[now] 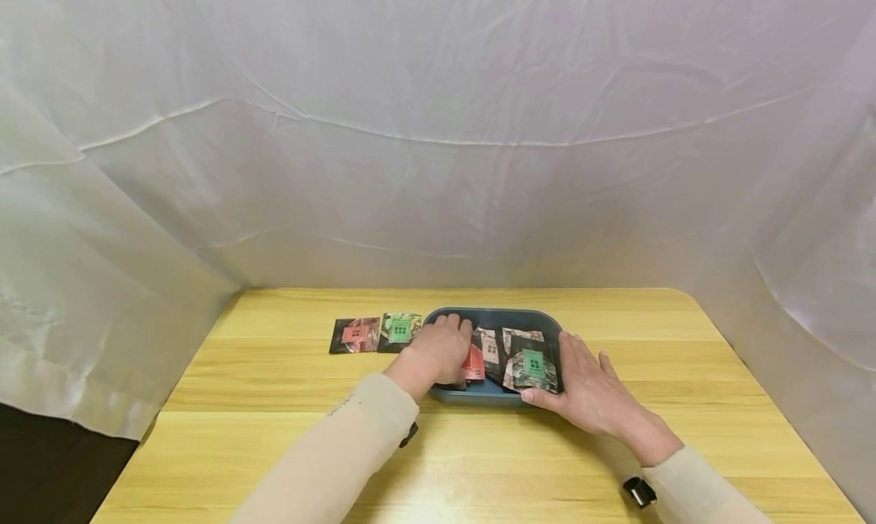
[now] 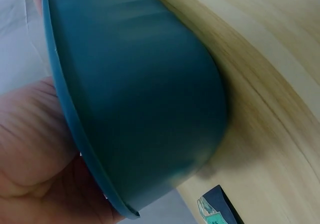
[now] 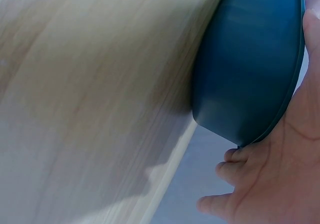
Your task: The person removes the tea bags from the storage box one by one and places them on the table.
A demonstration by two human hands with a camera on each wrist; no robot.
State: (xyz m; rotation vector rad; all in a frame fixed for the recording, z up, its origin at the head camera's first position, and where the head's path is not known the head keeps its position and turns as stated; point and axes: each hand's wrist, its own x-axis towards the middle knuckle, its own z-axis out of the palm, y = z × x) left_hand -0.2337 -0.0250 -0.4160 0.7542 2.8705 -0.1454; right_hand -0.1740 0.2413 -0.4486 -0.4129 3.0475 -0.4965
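A dark blue plastic bin [image 1: 487, 400] stands on the table with several flat sachets inside. My left hand [image 1: 443, 347] reaches over its left part, fingers pointing down among the packets; the fingertips are hidden, so I cannot tell if they hold a packet. Beside it shows a red sachet [image 1: 474, 364]; a sachet with a pale label [image 1: 490, 349] leans further right. A black sachet with a green label [image 1: 534, 364] lies at the right end. My right hand [image 1: 594, 391] rests against the bin's right end, fingers straight, thumb at the front rim [image 3: 291, 101].
Left of the bin, a sachet with a red label [image 1: 356, 334] and one with a green label [image 1: 400, 329] lie side by side on the wooden table [image 1: 274, 387]. A pale cloth [image 1: 438, 166] hangs behind and at both sides.
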